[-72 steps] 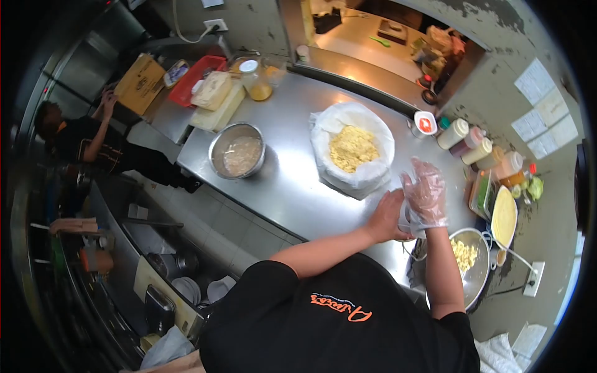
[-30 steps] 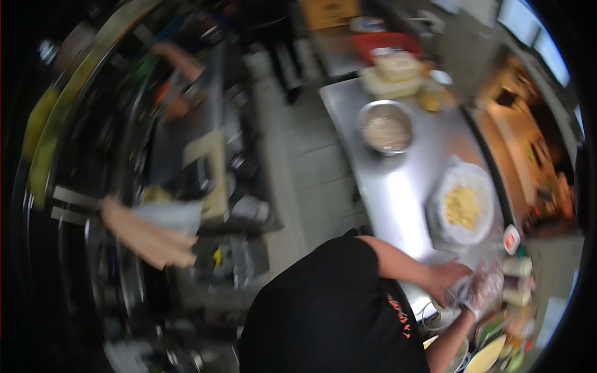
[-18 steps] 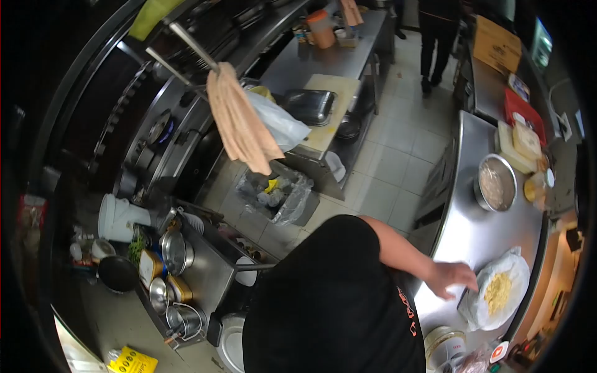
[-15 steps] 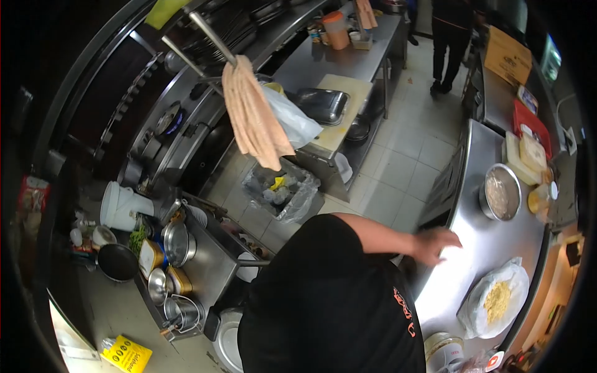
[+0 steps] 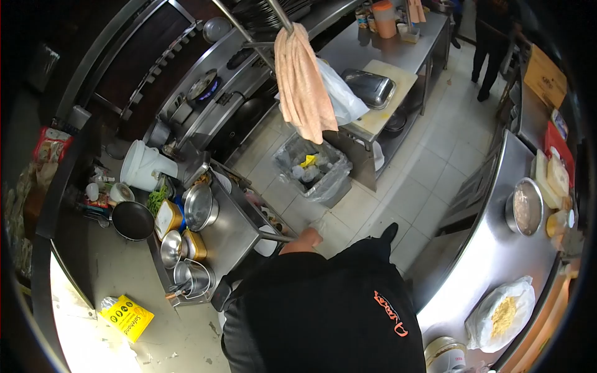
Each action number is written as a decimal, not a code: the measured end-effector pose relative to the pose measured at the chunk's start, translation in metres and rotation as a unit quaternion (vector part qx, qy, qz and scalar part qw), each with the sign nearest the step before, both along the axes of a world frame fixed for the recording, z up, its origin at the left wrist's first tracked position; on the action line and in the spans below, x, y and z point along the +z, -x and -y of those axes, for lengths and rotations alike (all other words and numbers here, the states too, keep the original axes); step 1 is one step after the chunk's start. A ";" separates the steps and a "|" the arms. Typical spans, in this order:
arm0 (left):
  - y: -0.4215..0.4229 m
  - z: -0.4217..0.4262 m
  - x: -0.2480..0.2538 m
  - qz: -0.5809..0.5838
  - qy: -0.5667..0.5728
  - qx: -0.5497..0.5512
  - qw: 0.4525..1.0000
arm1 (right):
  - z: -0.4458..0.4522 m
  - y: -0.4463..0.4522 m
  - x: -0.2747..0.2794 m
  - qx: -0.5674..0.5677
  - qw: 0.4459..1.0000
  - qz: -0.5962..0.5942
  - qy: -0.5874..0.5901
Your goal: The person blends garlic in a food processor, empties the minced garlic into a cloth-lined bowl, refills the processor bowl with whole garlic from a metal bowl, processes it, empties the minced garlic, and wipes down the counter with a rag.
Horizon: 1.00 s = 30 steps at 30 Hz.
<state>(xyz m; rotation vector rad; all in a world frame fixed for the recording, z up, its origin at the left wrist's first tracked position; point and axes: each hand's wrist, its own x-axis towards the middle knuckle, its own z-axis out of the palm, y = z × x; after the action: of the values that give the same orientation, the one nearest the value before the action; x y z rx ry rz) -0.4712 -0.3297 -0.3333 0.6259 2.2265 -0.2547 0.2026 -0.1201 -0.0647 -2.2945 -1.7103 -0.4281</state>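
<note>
My left hand (image 5: 307, 238) is stretched out over the floor, beside the end of a metal rail (image 5: 277, 237). Its fingers look closed, with a faint, clear, film-like thing at their tips that is too thin to make out. Beyond it, a bin (image 5: 341, 191) lined with clear plastic stands on the tiles, with crumpled waste and a yellow piece inside. My right hand is out of view. On the steel table at the right are a white plastic bag (image 5: 478, 327) of yellow crumbly food (image 5: 504, 316) and a metal bowl (image 5: 524, 207).
A peach towel (image 5: 303, 87) hangs from a rack above the bin. Pots, a black pan (image 5: 133, 221) and a white bucket (image 5: 142, 165) crowd the left side. A yellow packet (image 5: 128, 317) lies lower left. Another person (image 5: 491, 43) stands in the far aisle.
My left hand has moved from the steel table leftward across my body to the rail by the bin. The gloved right hand has gone out of view. The camera view has turned left.
</note>
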 end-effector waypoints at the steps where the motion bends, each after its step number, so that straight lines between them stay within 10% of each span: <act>1: 0.000 0.014 -0.017 0.005 -0.001 -0.028 1.000 | 0.000 0.000 0.000 0.002 1.000 0.001 0.002; 15: -0.031 -0.170 0.085 0.017 -0.374 0.045 0.926 | 0.004 -0.006 -0.003 0.007 1.000 0.015 0.006; 24: 0.005 -0.075 0.009 0.009 -0.069 -0.017 0.997 | 0.014 -0.015 0.000 -0.019 1.000 0.021 0.012; 30: 0.002 -0.070 0.052 -0.045 -0.184 0.155 0.970 | 0.019 -0.019 0.000 -0.029 0.999 0.023 0.013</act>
<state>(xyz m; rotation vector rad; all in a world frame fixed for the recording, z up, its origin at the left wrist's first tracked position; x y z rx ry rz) -0.4729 -0.2599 -0.2810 0.4515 2.4414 0.3014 0.2218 -0.1390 -0.0649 -2.3752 -1.6820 -0.4768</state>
